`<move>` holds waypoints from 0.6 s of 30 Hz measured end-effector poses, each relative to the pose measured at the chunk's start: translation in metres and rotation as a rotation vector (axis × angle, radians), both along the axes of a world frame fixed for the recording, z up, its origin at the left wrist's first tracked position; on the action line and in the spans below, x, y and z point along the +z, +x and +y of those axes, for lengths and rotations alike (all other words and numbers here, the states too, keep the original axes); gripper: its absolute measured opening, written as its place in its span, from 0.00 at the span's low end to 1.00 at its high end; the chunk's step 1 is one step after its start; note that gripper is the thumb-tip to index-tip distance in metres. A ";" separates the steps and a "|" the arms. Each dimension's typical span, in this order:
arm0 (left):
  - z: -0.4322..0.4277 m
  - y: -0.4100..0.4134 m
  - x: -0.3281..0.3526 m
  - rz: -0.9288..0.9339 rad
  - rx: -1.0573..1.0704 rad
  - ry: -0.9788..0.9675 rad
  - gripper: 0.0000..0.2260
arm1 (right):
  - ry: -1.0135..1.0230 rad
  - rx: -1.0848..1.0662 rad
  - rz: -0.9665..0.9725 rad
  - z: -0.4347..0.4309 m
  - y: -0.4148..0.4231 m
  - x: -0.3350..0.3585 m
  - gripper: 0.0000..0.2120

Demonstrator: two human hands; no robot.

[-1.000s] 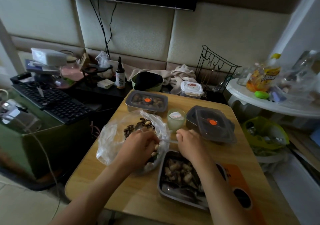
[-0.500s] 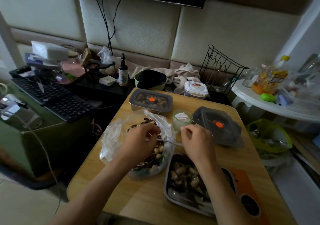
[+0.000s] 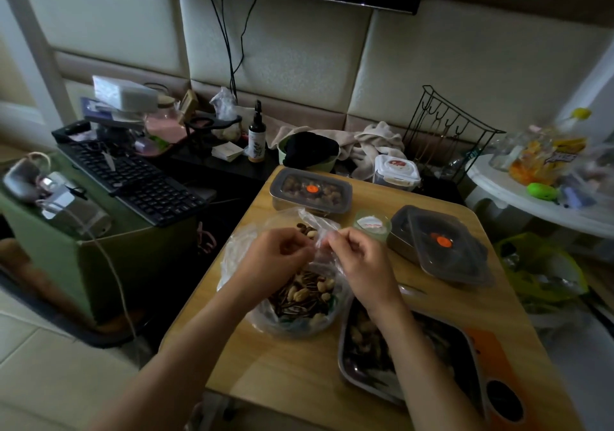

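Clear plastic bag [image 3: 234, 258] of peanuts and seeds, set on the left half of the wooden table [image 3: 299, 367], just beside a steel tray [image 3: 466, 347]. Its upper rim is pinched by the curled fingers of the left hand [image 3: 275, 259] and the right hand [image 3: 360, 264], which are held close together. Round orange stickers are borne by the rectangular lidded container [image 3: 310, 191] and the square lidded container [image 3: 442, 248] behind; their writing cannot be read.

Dim, underexposed room, soft daylight from the right, dark vignette at the corners — wide-angle bending at the edges, hands slightly motion-blurred, little glare.
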State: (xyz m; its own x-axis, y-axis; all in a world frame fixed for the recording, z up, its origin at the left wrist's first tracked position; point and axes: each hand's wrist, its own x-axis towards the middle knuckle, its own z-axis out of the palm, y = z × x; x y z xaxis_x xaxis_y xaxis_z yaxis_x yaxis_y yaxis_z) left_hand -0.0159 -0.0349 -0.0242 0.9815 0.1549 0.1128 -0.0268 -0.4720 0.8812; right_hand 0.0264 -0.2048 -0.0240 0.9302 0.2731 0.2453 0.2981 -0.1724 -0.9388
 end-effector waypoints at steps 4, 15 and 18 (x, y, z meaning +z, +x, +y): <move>0.010 0.002 0.000 0.054 0.092 -0.145 0.05 | -0.061 0.023 0.077 0.005 0.006 -0.006 0.07; 0.018 -0.005 0.006 0.128 0.165 -0.319 0.08 | -0.285 -0.337 -0.346 0.029 0.007 -0.011 0.05; 0.018 -0.005 0.006 0.102 0.166 -0.293 0.09 | -0.183 -0.178 -0.175 0.034 0.004 -0.005 0.04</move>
State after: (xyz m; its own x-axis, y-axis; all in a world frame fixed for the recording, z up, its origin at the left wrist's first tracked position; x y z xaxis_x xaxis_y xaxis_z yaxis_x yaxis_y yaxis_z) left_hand -0.0211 -0.0167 -0.0185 0.9442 0.3243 -0.0570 0.1238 -0.1892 0.9741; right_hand 0.0306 -0.1710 -0.0294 0.9155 0.1640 0.3674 0.4022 -0.3980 -0.8245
